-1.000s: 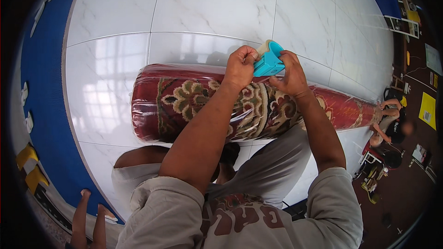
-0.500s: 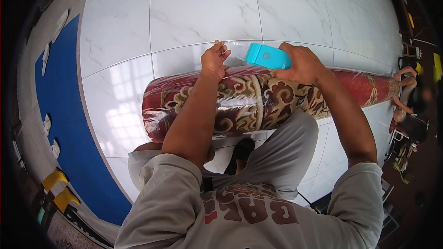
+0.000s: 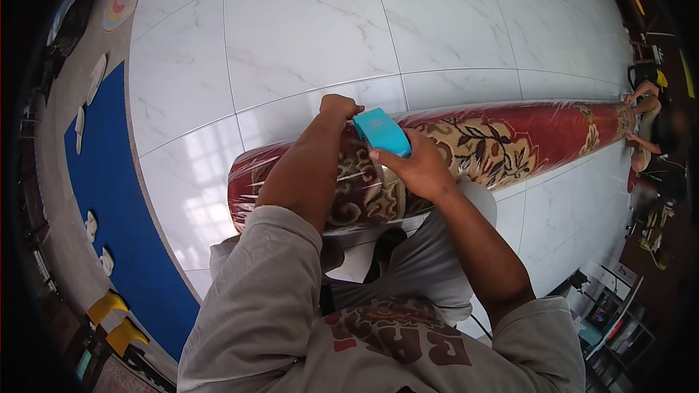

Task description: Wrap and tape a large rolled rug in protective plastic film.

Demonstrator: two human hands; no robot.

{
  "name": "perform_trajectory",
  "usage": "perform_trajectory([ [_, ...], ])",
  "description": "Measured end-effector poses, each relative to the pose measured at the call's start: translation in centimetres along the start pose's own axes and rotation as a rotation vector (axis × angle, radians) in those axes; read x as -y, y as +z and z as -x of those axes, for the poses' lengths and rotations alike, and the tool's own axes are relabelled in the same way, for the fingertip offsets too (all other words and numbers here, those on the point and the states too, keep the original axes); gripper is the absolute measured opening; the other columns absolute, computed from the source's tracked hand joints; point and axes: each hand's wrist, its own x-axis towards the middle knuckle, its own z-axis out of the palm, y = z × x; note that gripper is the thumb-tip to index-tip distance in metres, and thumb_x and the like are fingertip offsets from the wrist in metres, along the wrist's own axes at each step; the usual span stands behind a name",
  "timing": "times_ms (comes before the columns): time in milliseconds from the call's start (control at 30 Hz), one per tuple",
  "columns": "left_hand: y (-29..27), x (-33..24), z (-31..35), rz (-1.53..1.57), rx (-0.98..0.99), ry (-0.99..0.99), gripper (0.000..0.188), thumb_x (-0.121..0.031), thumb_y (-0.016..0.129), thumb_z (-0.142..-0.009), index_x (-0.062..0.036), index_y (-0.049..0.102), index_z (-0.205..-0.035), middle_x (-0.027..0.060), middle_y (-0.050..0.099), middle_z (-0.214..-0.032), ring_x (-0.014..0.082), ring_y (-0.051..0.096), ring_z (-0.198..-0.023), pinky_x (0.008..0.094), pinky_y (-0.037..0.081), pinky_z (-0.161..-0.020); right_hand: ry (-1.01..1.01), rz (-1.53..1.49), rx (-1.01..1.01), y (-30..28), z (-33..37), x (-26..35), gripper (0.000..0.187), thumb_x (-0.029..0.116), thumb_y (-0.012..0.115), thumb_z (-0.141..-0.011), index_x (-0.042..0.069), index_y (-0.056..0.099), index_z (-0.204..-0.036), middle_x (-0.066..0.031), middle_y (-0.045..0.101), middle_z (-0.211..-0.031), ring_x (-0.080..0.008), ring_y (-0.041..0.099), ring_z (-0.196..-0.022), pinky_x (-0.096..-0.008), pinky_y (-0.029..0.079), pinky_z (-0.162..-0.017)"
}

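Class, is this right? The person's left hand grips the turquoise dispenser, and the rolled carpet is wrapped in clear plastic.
Wrong hand: the head view shows the right hand gripping the turquoise dispenser; the rolled carpet is indeed wrapped in clear plastic.

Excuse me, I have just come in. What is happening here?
A person holds a turquoise, block-shaped tape dispenser in the right hand, over a long red-and-beige patterned carpet roll wrapped in clear, shiny plastic. The left hand is close by, at the roll's upper edge; whether it grips any tape is unclear. Another person is at the roll's right end.
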Motion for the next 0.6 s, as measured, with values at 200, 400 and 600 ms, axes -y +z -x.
perform_trajectory([
  [200, -0.7, -2.0, -1.5, 0.313, 0.244, -0.163, 0.023, -0.024, 0.079, -0.082, -0.0051, 0.065, -0.081, 0.0013, 0.066, -0.080, 0.0158, 0.065, -0.073, 0.0342, 0.054, -0.063, -0.099, 0.060, -0.096, 1.4, 0.7, -0.7, 0.065, 0.056, 0.072, -0.078, -0.005, 0.056, -0.096, -0.0249, 0.064, -0.090, -0.0396, 0.064, -0.087, -0.0452, 0.049, -0.076],
  [400, -1.6, -3.2, -3.4, 0.213, 0.166, 0.100, 0.023, -0.028, 0.077, -0.083, -0.0067, 0.068, -0.084, -0.0028, 0.066, -0.072, 0.0120, 0.066, -0.067, 0.0345, 0.055, -0.058, -0.105, 0.014, -0.178, 1.8, 1.0, -0.1, 0.064, 0.054, 0.072, -0.079, -0.005, 0.053, -0.096, -0.0270, 0.064, -0.089, -0.0429, 0.064, -0.087, -0.0469, 0.049, -0.076],
  [600, 1.0, -0.3, -4.3, -0.209, 0.340, 0.090, 0.048, -0.053, 0.071, -0.082, -0.0065, 0.073, -0.092, 0.0014, 0.072, -0.076, 0.0183, 0.069, -0.078, 0.0339, 0.052, -0.073, -0.066, 0.093, -0.160, 2.0, 1.1, 0.0, 0.060, 0.051, 0.073, -0.079, -0.004, 0.054, -0.096, -0.0255, 0.064, -0.087, -0.0424, 0.064, -0.086, -0.0466, 0.049, -0.077],
])
